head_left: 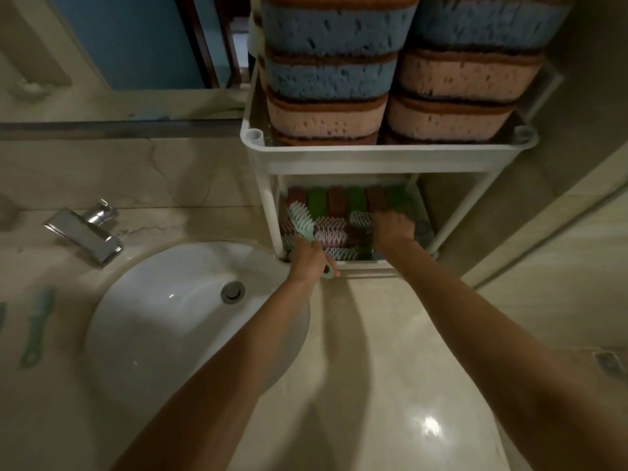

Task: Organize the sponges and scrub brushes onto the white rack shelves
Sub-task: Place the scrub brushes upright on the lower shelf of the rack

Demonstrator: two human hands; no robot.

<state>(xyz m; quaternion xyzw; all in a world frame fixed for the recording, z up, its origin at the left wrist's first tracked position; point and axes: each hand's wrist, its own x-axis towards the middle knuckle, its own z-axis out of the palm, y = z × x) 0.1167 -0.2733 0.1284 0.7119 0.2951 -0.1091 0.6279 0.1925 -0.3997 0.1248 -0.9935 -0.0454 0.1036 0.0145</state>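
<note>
A white rack (373, 157) stands on the counter right of the sink. Its top shelf holds two stacks of blue and pink sponges (326, 76). The lower shelf holds green and brown scouring pads (339, 200) upright at the back and several scrub brushes (331, 232) lying in front. My left hand (306, 258) grips the handle of a mint-green scrub brush (302, 220), its bristle head tilted up at the lower shelf's left front. My right hand (394, 229) reaches inside the lower shelf on the right, fingers down among the brushes and pads; its grip is hidden.
A white basin (163, 311) with a drain and a chrome tap (85, 232) lies to the left. One teal brush (35, 326) lies on the counter at far left, another partly cut off beside it. A mirror runs behind; a wall stands right of the rack.
</note>
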